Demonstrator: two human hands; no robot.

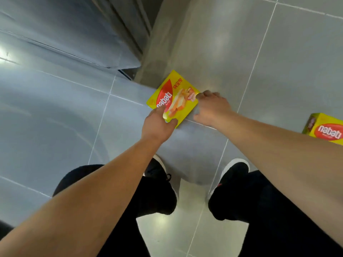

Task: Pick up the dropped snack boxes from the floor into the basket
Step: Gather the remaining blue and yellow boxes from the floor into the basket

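Two yellow snack boxes show from the head camera. The near box lies flat on the floor; the left hand pinches its near corner, probably to tip it up, and the right hand curls at its far edge. The second box lies well apart. No basket shows.

Glossy printed cardboard is being shown by the yellow snack box, and by the second box at the right edge. Light is being mirrored by the smooth, polished grey floor tiles. Matt black cloth is being presented by the shoes.
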